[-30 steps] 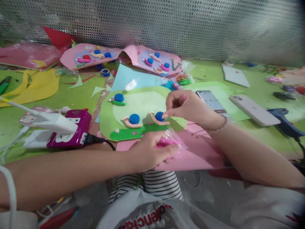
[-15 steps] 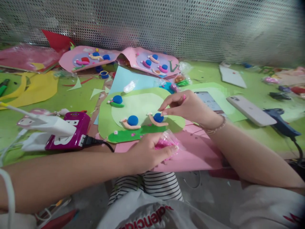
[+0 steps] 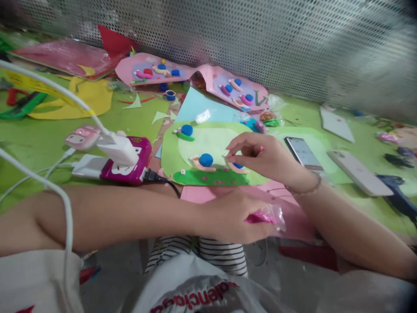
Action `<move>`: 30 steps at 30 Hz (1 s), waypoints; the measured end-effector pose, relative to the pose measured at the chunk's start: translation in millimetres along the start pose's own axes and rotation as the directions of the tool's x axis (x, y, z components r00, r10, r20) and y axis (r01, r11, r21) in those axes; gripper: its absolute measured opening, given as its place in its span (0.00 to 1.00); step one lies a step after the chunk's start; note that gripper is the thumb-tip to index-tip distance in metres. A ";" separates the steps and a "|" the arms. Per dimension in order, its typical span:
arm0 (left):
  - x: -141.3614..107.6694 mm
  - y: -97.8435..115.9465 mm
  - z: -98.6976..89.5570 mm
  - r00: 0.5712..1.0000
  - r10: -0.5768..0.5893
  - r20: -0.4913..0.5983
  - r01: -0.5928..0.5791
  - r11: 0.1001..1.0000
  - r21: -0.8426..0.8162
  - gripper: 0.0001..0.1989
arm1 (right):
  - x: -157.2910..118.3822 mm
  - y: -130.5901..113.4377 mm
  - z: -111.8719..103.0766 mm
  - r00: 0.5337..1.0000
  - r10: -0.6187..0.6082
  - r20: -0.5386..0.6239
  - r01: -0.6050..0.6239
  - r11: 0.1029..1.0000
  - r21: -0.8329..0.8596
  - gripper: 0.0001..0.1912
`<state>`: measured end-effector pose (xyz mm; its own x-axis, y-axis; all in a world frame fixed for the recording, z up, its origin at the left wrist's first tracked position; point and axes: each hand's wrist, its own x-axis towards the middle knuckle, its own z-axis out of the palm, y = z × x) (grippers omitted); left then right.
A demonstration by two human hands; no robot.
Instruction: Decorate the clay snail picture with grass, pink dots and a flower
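My left hand (image 3: 243, 216) is closed around a small clear plastic bag (image 3: 265, 216) of bright pink material, low over a pink sheet (image 3: 202, 194). My right hand (image 3: 256, 152) pinches at the head end of the rightmost clay snail (image 3: 239, 166), partly covering its blue shell; whatever lies between the fingertips is too small to make out. That snail lies on a green paper board (image 3: 172, 152) with a pale centre and a darker green grass strip. Two more snails rest there: a peach one with a blue shell (image 3: 206, 160) and a green one with a blue shell (image 3: 186, 131).
At left stands a purple power strip (image 3: 140, 150) with white chargers and cables. On the right lie a lit phone (image 3: 302, 153), a pale phone (image 3: 358, 171) and a dark blue glue gun (image 3: 399, 193). Pink snail boards (image 3: 205, 71) lean near the perforated metal panel (image 3: 228, 34).
The view has shifted, so the table things sit further right. My right hand has gone from the rightmost snail's shell to its head. My left hand has turned over with the bag.
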<state>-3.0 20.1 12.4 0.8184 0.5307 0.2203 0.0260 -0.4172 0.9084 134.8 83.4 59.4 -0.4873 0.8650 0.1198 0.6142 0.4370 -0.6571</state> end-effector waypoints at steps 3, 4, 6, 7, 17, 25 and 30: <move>-3.1 -2.8 5.7 0.997 0.080 0.001 -0.080 0.989 0.125 0.12 | 12.1 -17.7 11.2 0.993 -0.077 0.091 0.090 0.986 -0.144 0.03; -4.1 -3.6 7.6 0.994 0.106 0.003 -0.105 0.983 0.153 0.13 | 16.9 -22.0 15.2 0.983 -0.126 0.131 0.147 0.974 -0.172 0.02; -5.7 -4.7 10.6 0.987 0.161 0.021 -0.162 0.970 0.179 0.15 | 26.3 -27.7 23.2 0.954 -0.217 0.206 0.255 0.949 -0.184 0.03; -6.1 -5.1 11.6 0.981 0.189 0.033 -0.192 0.965 0.180 0.15 | 30.4 -29.4 27.0 0.937 -0.253 0.241 0.299 0.937 -0.178 0.04; -5.4 -8.8 12.6 0.967 0.257 -0.001 -0.254 0.958 0.137 0.16 | 40.2 -32.1 45.5 0.856 -0.212 0.472 0.393 0.860 -0.326 0.04; -5.2 -9.9 13.1 0.961 0.274 -0.022 -0.271 0.958 0.088 0.14 | 38.2 -29.5 50.3 0.844 -0.293 0.450 0.472 0.804 -0.362 0.13; -5.7 -11.1 12.7 0.955 0.294 -0.033 -0.292 0.954 0.063 0.14 | 38.5 -28.4 52.4 0.852 -0.332 0.406 0.464 0.837 -0.290 0.12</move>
<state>-0.7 12.3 -3.5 0.7707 0.4084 0.4891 -0.1775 -0.5997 0.7803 66.1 91.3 43.7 -0.8706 0.4916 0.0178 0.4680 0.8389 -0.2780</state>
